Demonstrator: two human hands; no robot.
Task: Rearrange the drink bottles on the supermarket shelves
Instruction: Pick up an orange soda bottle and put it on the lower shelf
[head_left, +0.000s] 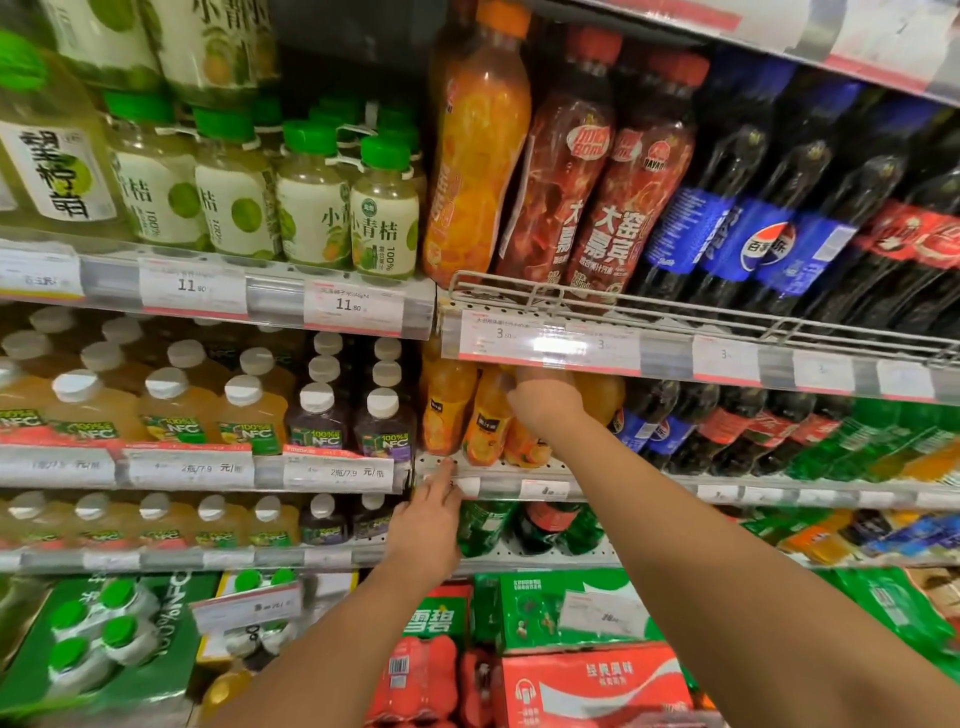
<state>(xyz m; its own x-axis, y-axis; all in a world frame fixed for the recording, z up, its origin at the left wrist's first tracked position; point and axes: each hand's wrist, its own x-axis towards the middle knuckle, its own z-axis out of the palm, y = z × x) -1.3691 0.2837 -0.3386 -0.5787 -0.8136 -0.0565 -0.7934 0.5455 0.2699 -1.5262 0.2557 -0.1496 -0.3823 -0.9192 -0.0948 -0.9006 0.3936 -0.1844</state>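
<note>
Several orange juice bottles (448, 410) stand on the middle shelf (498, 475) under a price rail. My right hand (543, 402) reaches in under that rail and is closed around the top of one tilted orange juice bottle (488, 423); its fingers are partly hidden by the rail. My left hand (428, 519) is lower, fingers extended and apart, fingertips touching the front edge of that shelf, holding nothing.
Above stand tall orange (475, 156), red (561, 171) and cola bottles (727, 208) behind a wire guard (597, 301). Left shelves hold green-capped (384, 208) and white-capped juice bottles (244, 410). Cola and green soda bottles (857, 441) fill the right. Boxed drinks (587, 680) sit below.
</note>
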